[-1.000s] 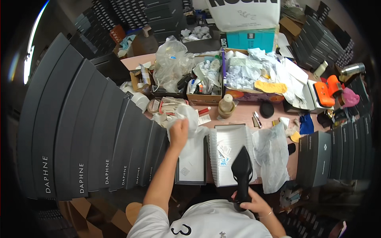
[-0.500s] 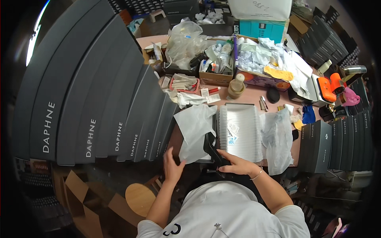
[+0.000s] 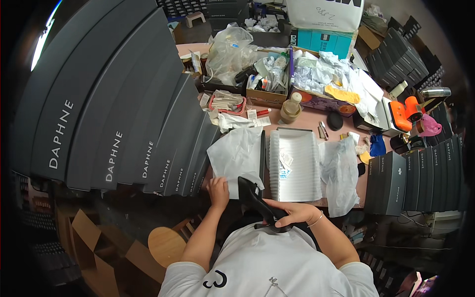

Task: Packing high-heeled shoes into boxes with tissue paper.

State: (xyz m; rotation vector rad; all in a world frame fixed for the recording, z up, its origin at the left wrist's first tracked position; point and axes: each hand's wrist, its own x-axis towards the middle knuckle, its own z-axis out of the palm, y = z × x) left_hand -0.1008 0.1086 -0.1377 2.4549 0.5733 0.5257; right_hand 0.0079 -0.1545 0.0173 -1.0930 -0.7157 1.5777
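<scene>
Toward six o'clock in the head view, your right hand (image 3: 296, 213) grips the rear of a black high-heeled shoe (image 3: 251, 198), its front running out from your fingers toward ten o'clock. You have just drawn it back toward your body, leaving the front over the near right edge of the white tissue sheet (image 3: 236, 158). Your left hand (image 3: 217, 192) has moved up to the sheet's seven-o'clock edge; whether it pinches the paper, you cannot tell. The ribbed-lined shoebox (image 3: 308, 171) lies at two o'clock from the shoe.
</scene>
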